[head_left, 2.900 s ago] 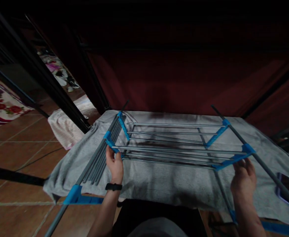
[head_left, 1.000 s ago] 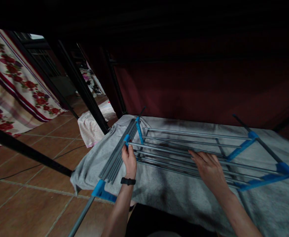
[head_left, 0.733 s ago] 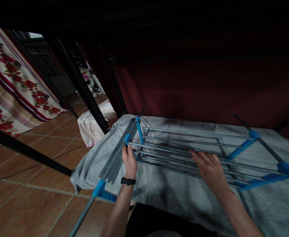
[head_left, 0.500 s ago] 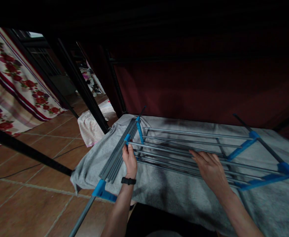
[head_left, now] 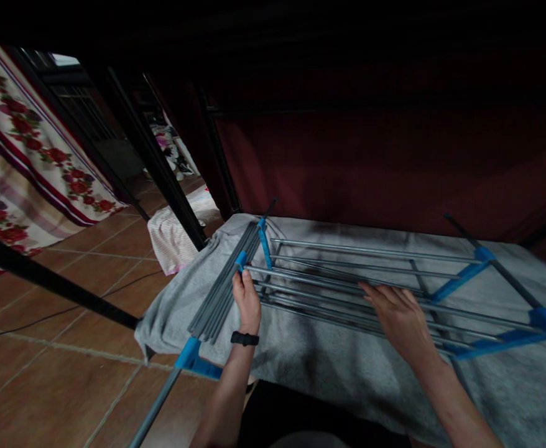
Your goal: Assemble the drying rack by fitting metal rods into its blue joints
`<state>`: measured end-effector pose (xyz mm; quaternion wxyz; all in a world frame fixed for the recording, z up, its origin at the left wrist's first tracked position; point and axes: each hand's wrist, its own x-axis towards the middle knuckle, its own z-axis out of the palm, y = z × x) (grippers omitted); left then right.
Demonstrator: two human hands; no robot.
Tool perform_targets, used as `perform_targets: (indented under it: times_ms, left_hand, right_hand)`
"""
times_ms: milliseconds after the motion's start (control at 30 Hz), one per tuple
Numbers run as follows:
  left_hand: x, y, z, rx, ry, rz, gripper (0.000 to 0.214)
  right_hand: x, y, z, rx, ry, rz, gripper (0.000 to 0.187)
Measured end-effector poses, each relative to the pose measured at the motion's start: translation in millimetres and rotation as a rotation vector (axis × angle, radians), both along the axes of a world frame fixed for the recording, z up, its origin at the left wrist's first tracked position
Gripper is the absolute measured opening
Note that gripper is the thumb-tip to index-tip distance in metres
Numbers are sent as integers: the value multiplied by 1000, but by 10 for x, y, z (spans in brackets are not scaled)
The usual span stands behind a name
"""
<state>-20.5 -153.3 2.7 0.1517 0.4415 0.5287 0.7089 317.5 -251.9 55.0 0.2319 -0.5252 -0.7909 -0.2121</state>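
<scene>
A rack frame of grey metal rods (head_left: 375, 254) and blue plastic joints lies on a grey blanket. My left hand (head_left: 247, 305), a dark band on its wrist, is closed at the rack's left side around the end of a rod, just below a blue plastic connector (head_left: 240, 261). Its fingertips are partly hidden. Farther right along the same rods, my right hand (head_left: 397, 314) grips from above, fingers curled over them. A blue bracket (head_left: 510, 344) joins rod ends on the right. Beside my left hand lies a bundle of loose grey rods (head_left: 221, 292).
The grey blanket (head_left: 319, 361) covers a low bed inside a dark metal frame (head_left: 161, 168). Dark red cloth (head_left: 394, 168) hangs behind. At the left, a pole with a blue joint (head_left: 186, 353) juts over the tiled floor (head_left: 58, 354). A floral curtain (head_left: 35, 143) hangs beyond.
The view has shifted very slightly. Both hands keep the same hold on the rack, and its rods and joints stay in place.
</scene>
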Motion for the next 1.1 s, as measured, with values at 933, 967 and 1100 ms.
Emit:
perform_targets:
  times_ms: [933, 967, 1100]
  left_hand:
    - [-20, 47, -62, -33, -9, 39, 45]
    - [-18, 44, -58, -31, -8, 38, 45]
    - [-22, 46, -61, -42, -14, 42, 47]
  right_hand:
    - [14, -2, 8, 7, 14, 14, 33]
    - [16, -2, 7, 7, 14, 14, 33]
    - [28, 1, -2, 7, 20, 17, 33]
